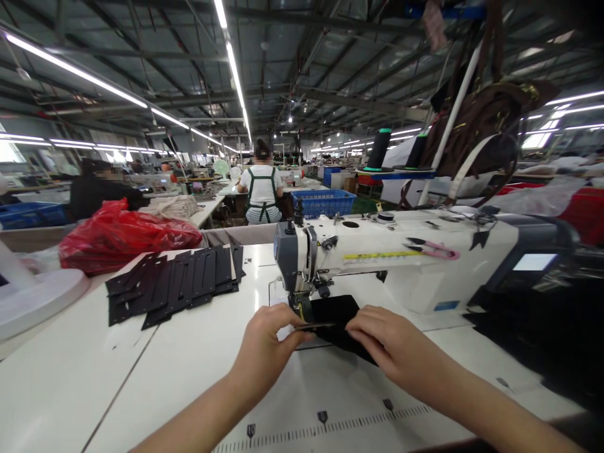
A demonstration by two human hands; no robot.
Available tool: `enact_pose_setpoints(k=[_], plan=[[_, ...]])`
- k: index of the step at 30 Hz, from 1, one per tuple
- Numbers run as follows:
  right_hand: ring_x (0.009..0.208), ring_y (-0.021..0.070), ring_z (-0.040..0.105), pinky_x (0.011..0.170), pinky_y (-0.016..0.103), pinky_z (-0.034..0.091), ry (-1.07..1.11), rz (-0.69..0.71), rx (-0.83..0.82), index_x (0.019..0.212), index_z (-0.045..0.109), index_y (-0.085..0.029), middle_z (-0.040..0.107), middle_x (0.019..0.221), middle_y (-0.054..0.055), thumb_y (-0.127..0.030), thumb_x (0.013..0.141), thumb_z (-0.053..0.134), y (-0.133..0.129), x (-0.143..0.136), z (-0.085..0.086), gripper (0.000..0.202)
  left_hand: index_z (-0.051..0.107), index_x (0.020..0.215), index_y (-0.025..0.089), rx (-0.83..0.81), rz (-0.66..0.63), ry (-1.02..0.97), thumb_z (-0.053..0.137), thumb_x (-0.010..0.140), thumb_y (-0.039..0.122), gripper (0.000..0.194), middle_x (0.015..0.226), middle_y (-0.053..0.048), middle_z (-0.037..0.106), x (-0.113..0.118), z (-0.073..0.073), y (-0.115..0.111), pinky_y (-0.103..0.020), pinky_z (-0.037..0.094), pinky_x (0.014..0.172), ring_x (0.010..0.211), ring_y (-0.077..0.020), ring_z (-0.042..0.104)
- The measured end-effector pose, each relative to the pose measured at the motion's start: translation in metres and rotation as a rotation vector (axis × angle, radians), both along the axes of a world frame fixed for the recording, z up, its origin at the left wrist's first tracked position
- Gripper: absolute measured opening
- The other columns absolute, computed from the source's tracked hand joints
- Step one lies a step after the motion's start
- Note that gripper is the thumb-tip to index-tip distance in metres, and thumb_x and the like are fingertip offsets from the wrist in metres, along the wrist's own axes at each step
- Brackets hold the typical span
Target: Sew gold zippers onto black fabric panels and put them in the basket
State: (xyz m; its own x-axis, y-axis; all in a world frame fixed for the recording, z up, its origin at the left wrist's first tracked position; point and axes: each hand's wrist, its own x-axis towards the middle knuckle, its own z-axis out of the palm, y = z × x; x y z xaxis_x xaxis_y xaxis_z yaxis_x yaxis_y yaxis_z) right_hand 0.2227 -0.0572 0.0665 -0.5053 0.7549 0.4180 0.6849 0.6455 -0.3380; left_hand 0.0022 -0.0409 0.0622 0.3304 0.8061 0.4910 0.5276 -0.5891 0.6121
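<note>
Long ceiling lights (78, 68) run beneath the dark roof of a large workshop, where a person (262, 189) in a white top and green apron straps, back turned, is near a blue basket (325, 202). Nearer, a white table (85, 377) carries a sewing machine (368, 245), with black cloth (337, 308) lying beside its needle area (302, 307) and hanging partly behind the right hand (394, 336). On the left hand (264, 343), thumb and forefinger are pinched almost together around the end of a thin strip (321, 326), just beside the needle area (whether the strip is part of the cloth, I cannot tell). Right-hand fingers are drawn close together, gripping the cloth's near side by the strip's other end; their tips are partly hidden. Farther left, dark slotted pieces (174, 286) overlap in a row, with a red plastic bag (127, 233) behind them. Pink-handled snips (443, 250) rest against the machine's arm beside a yellow tape (377, 255), and 2 black thread cones (379, 149) stand above it, near a brown bag (476, 126). Along the table's front edge runs a scale (323, 429), its marks including 10 and 0.
</note>
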Motion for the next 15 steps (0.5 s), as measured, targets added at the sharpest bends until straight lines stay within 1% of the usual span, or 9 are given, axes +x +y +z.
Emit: enact_pose_setpoints(k=[2,4,6,8,9,10,11,12,15], plan=[[0.067,0.0198,0.053,0.061,0.035,0.042,-0.085,-0.025,0.153,0.079,0.059,-0.016,0.059,0.071,0.007,-0.011,0.087,0.035,-0.003,0.002,-0.002,0.027,0.065,0.071,0.021,0.03,-0.01,-0.004,0.069,0.069,0.007,0.015,0.072,0.002,0.066,0.001,-0.001,-0.002,-0.031,0.043,0.069,0.071,-0.0168,0.06],[0.068,0.0197,0.053,0.062,0.036,0.043,-0.084,-0.04,0.219,0.079,0.058,-0.016,0.058,0.073,0.007,-0.012,0.087,0.036,-0.008,-0.001,-0.001,0.024,0.064,0.071,0.021,0.061,-0.021,-0.012,0.069,0.07,0.008,0.014,0.073,0.002,0.066,0.002,-0.005,-0.004,-0.031,0.043,0.069,0.071,-0.0165,0.06],[0.079,0.0218,0.054,0.071,0.038,0.044,-0.034,-0.046,0.257,0.09,0.058,-0.014,0.06,0.085,0.01,-0.019,0.085,0.045,-0.015,-0.009,-0.001,0.014,0.063,0.072,0.021,0.091,-0.028,-0.028,0.068,0.071,0.01,0.012,0.074,0.002,0.066,0.003,-0.01,-0.007,-0.031,0.042,0.069,0.072,-0.0165,0.06],[0.09,0.0242,0.054,0.079,0.04,0.044,-0.003,-0.003,0.299,0.104,0.054,-0.011,0.06,0.099,0.012,-0.026,0.083,0.052,-0.019,-0.022,-0.007,0.026,0.062,0.072,0.021,0.125,-0.042,-0.042,0.065,0.072,0.009,0.012,0.073,0.002,0.066,0.003,-0.018,-0.011,-0.031,0.042,0.068,0.071,-0.0163,0.059],[0.091,0.0242,0.054,0.08,0.04,0.045,0.006,0.031,0.326,0.107,0.053,-0.01,0.06,0.101,0.012,-0.026,0.083,0.052,-0.02,-0.03,-0.013,0.029,0.061,0.073,0.02,0.142,-0.054,-0.041,0.062,0.072,0.008,0.012,0.073,0.002,0.065,0.002,-0.023,-0.013,-0.031,0.042,0.068,0.07,-0.0162,0.059],[0.088,0.023,0.055,0.078,0.038,0.046,0.014,0.069,0.354,0.106,0.055,-0.01,0.062,0.098,0.012,-0.022,0.084,0.049,-0.02,-0.036,-0.02,0.026,0.061,0.074,0.02,0.159,-0.072,-0.031,0.059,0.073,0.007,0.014,0.073,0.001,0.065,0.0,-0.029,-0.016,-0.031,0.042,0.068,0.07,-0.0162,0.059],[0.082,0.0213,0.056,0.074,0.036,0.046,0.027,0.106,0.384,0.101,0.057,-0.01,0.063,0.092,0.01,-0.017,0.085,0.045,-0.019,-0.042,-0.03,0.021,0.061,0.076,0.02,0.174,-0.097,-0.012,0.055,0.074,0.005,0.016,0.075,0.0,0.065,-0.003,-0.035,-0.019,-0.031,0.043,0.068,0.071,-0.0161,0.059],[0.077,0.0196,0.056,0.07,0.034,0.047,0.041,0.134,0.415,0.095,0.059,-0.01,0.064,0.086,0.009,-0.011,0.086,0.04,-0.019,-0.047,-0.04,0.021,0.061,0.081,0.02,0.191,-0.136,0.013,0.051,0.075,0.005,0.019,0.079,-0.001,0.066,-0.006,-0.041,-0.022,-0.031,0.044,0.068,0.073,-0.0163,0.06],[0.07,0.0175,0.057,0.064,0.031,0.046,0.066,0.162,0.542,0.081,0.061,-0.009,0.064,0.076,0.009,-0.004,0.086,0.035,-0.017,-0.053,-0.067,0.027,0.059,0.097,0.021,0.253,-0.295,0.098,0.048,0.077,0.009,0.026,0.092,-0.003,0.066,-0.017,-0.055,-0.028,-0.033,0.047,0.077,0.083,-0.0166,0.061]])
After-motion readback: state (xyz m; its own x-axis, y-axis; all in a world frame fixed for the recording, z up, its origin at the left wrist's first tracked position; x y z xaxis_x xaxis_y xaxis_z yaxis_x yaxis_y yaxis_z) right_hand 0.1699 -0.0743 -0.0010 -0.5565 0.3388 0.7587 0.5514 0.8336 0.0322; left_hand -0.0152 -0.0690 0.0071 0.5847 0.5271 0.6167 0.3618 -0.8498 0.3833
